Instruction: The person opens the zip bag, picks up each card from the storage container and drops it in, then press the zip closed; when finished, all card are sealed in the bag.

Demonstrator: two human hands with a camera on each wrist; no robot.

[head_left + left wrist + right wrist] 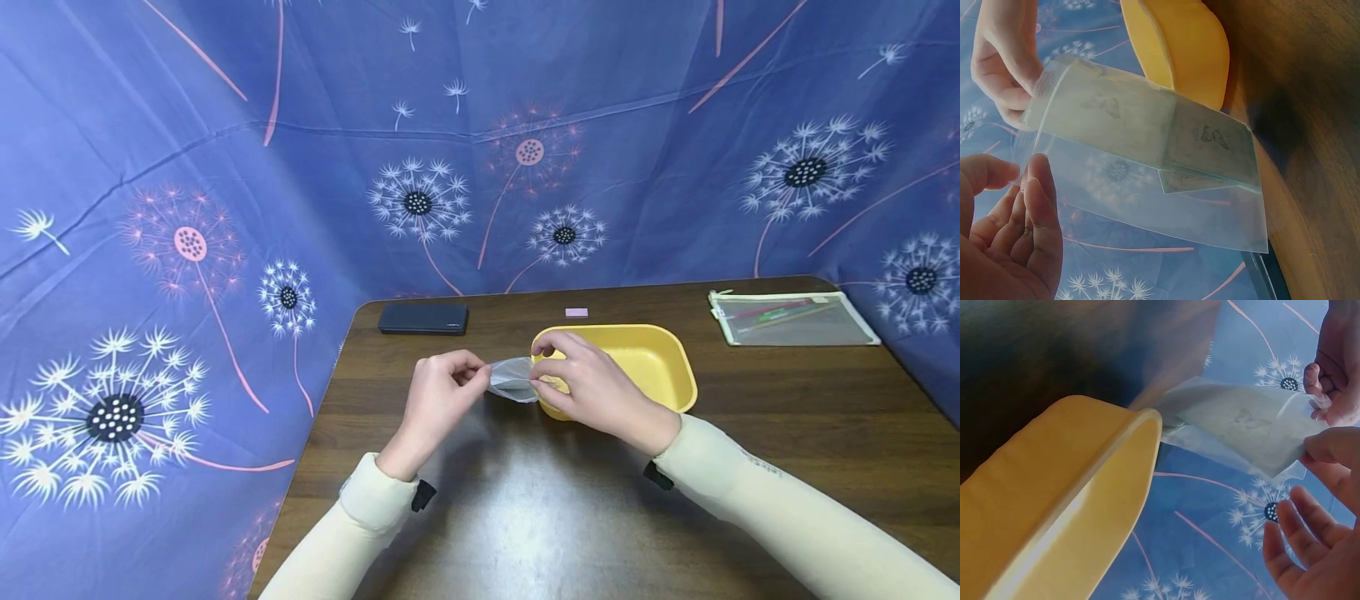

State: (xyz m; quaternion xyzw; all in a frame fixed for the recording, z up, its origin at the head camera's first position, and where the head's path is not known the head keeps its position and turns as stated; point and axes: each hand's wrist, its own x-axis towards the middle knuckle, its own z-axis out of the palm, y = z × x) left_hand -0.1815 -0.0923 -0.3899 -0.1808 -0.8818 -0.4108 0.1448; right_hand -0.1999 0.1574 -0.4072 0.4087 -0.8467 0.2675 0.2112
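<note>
I see my left hand and right hand each pinching an edge of the clear plastic sleeve, which looks light, limp and slippery, best gripped at its edges.

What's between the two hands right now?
A clear plastic sleeve with butterfly-printed cards inside spans from the left hand to the right hand, each pinching one end; clearest in the left wrist view.

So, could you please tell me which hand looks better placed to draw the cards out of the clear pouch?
Probably the right hand: its fingers pinch the clear pouch where the cards sit, while the left hand holds the opposite edge.
</note>
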